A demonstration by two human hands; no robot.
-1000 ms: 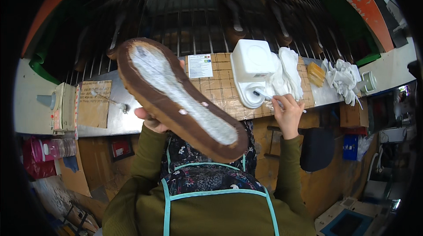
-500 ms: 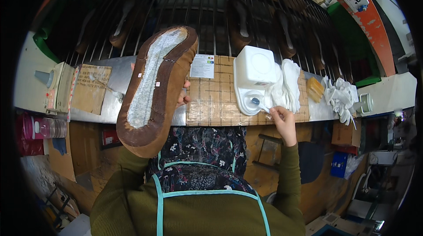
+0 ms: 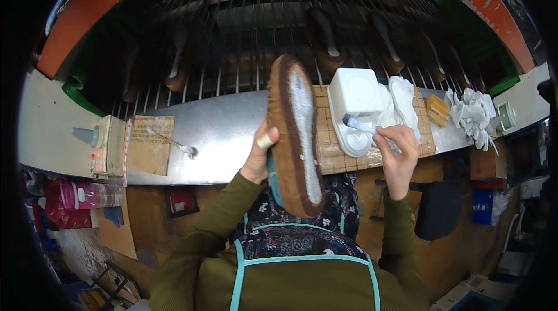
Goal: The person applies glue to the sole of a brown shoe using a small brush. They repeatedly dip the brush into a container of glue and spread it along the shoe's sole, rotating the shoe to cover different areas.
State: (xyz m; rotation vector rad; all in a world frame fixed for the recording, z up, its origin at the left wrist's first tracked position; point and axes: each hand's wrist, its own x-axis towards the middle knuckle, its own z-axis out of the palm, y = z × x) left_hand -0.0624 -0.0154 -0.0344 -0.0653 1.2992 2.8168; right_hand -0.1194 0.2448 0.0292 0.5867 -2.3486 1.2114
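My left hand (image 3: 257, 157), with a pale wrap on its thumb, grips a brown suede shoe upper (image 3: 285, 142) by its side. The shoe stands tilted on edge above the table's front edge, its white-grey sole face turned to the right. A strip of teal last (image 3: 274, 182) shows at its near left side. Pinched in my right hand (image 3: 398, 154) is a small brush (image 3: 361, 127) with a pale handle and dark tip. The brush is over the round cup (image 3: 356, 141) of a white plastic dispenser (image 3: 357, 93); contact with the cup cannot be told.
Beyond the metal table (image 3: 224, 119) runs a barred rack carrying several brown shoes (image 3: 325, 38). White gloves (image 3: 403, 102), a yellow block (image 3: 437, 110) and a white glove heap (image 3: 471, 114) lie right. A cardboard piece (image 3: 152, 151) and another brush (image 3: 189, 151) lie left.
The shoe has swung right in the view and rolled from sole facing me to edge-on. My right hand has raised the brush out of the cup. The whole view has shifted.
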